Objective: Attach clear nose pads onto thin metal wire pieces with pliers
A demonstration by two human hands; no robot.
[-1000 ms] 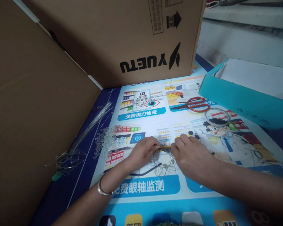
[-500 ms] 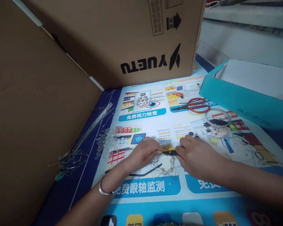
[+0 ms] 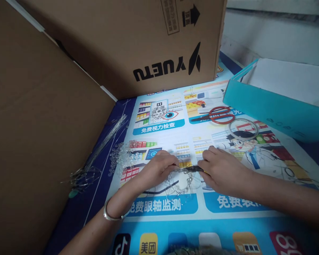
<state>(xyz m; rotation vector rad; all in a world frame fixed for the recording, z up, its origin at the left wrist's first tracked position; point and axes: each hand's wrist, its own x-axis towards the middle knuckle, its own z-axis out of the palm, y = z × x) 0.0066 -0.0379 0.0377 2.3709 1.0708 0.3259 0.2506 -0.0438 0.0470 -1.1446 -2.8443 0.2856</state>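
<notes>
Sat low on a bright printed mat [image 3: 159, 219], with app pictures along the near edge. Wore a silver bangle [image 3: 112, 214] on the left wrist. Left hand [image 3: 159, 168] curled, fingertips pinched shut on one end of a thin dark strip [image 3: 192, 169]. Right hand [image 3: 222, 170] pinched shut on the other end, right across from the left. Held the strip flat just above the mat, between both hands. Hung under it, a tangle of thin wire loops with small clear pads [image 3: 182, 184], resting on the mat. Lay to the left of the left hand, a heap of small clear pads [image 3: 122, 157]. Lay further left, near the cardboard wall [image 3: 42, 124], a bundle of thin metal wires [image 3: 95, 156]. Rested past the right hand, a clear tape ring [image 3: 244, 129], and just behind it red-handled scissors [image 3: 218, 116]. Stood to the far right, an open teal box [image 3: 271, 106]. Stood at the back, a big brown cardboard box [image 3: 138, 42] with black letters.
</notes>
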